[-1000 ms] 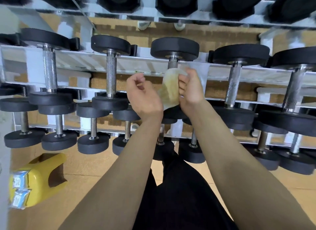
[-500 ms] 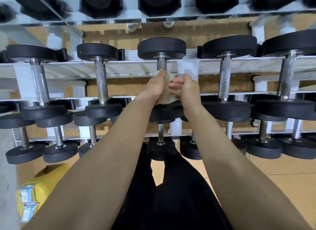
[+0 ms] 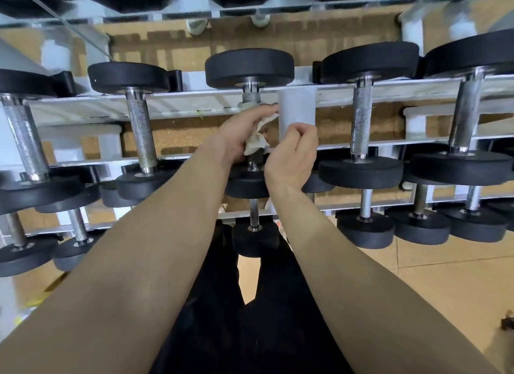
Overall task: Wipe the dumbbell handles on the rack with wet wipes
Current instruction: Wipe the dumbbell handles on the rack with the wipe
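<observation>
- My left hand point(image 3: 242, 135): fingers curled round wet wipe point(image 3: 254, 144), wrapped on dumbbell handle point(image 3: 251, 97).
- My right hand point(image 3: 292, 156): fingers curled just beside the wet wipe; hold unclear.
- Rack point(image 3: 194, 101): behind my fingertips.

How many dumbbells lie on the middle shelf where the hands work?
5 dumbbells: one far left, one beside it, the centre one gripped through the wet wipe by the left hand, two at right. Others may sit outside the frame.

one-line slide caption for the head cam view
The left hand wraps a wet wipe around the centre dumbbell handle on the rack, right hand curled close beside it.
</observation>
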Demonstrator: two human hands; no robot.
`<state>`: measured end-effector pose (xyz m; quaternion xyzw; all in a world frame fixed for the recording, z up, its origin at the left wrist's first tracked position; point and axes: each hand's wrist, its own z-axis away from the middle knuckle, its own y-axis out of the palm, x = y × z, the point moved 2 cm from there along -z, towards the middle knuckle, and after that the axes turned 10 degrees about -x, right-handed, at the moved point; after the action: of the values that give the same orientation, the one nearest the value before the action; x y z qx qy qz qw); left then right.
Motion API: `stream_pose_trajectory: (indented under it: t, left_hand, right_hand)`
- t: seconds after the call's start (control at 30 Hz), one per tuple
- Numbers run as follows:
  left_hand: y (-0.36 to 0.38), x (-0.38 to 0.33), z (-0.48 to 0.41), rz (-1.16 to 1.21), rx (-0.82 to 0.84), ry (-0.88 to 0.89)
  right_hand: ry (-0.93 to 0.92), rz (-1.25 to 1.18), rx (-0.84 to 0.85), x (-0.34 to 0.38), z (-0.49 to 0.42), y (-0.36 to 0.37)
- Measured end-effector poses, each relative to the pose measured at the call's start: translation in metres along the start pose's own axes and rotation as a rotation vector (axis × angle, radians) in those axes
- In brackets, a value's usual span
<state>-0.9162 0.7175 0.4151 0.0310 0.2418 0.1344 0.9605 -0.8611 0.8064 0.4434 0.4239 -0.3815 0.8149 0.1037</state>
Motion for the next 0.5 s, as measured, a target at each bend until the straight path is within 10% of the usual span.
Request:
stream_pose_trajectory:
  t: [0.3,0.5]
  left_hand:
    - [-0.009,0.004,-0.002,-0.085,0.066,-0.064]
    - [-0.004,0.024,-0.003,-0.407,-0.277,0.026]
  right_hand:
    - [-0.021,0.032,0.016,-0.001,0.000,0.004]
    - [-0.040,0.021,0.021,-0.001,0.001,0.003]
